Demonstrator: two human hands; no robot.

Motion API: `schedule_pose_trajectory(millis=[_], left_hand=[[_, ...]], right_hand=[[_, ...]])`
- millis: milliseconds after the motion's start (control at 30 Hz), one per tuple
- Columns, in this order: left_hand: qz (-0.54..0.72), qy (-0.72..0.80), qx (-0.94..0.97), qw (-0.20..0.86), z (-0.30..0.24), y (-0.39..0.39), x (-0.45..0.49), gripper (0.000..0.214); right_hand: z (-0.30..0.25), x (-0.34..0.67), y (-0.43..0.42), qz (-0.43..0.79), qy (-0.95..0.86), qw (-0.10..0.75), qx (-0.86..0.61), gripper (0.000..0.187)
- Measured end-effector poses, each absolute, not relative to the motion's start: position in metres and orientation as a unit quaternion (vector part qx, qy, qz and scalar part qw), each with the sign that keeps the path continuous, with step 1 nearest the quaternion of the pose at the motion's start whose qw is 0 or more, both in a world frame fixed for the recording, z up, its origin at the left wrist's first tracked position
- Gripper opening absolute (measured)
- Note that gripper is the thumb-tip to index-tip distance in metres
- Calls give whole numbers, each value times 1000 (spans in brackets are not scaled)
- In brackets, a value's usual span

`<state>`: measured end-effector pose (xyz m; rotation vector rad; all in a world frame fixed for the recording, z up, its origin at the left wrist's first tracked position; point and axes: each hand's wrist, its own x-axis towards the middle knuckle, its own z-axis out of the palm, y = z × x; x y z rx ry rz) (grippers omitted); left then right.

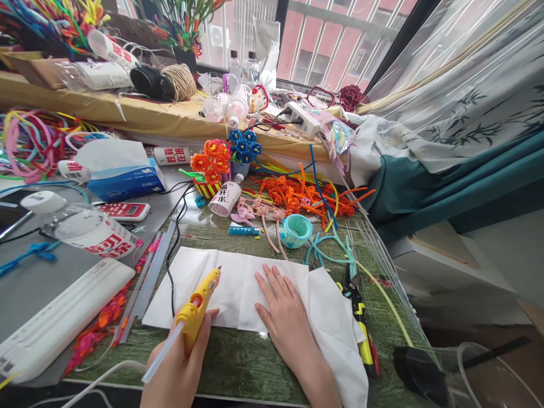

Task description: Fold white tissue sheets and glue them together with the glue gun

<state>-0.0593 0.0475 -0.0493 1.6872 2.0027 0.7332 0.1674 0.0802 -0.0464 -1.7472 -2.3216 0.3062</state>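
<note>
My left hand [183, 354] is wrapped round the handle of a yellow hot glue gun [196, 313], whose nozzle points up and away over the paper. A translucent glue stick [164, 352] sticks out of its back end. Flat on a white tissue [229, 272] lies my right hand [281, 306], fingers stretched out and holding nothing. More white tissue [335, 317] spreads under and beside my right wrist. Just beyond the fingertips stands a turquoise ring-shaped cup [296, 230]. Black and yellow pliers [361, 323] with a red part rest to the right of the tissue.
Orange pipe cleaners [293, 195], pipe-cleaner flowers [211, 161] and a small bottle [226, 197] crowd the far side. Spare glue sticks [147, 277], a large bottle [91, 226] and a white power strip [63, 317] lie left. A clear plastic cup [471, 368] is at the lower right.
</note>
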Motion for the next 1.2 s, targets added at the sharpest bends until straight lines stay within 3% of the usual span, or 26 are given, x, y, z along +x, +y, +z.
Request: schedule_pose_trajectory(millis=[1200], left_hand=[[289,709,611,198,-45,48,-56,30]], right_hand=[[-41,146,98,113,-795,118,-584,52]])
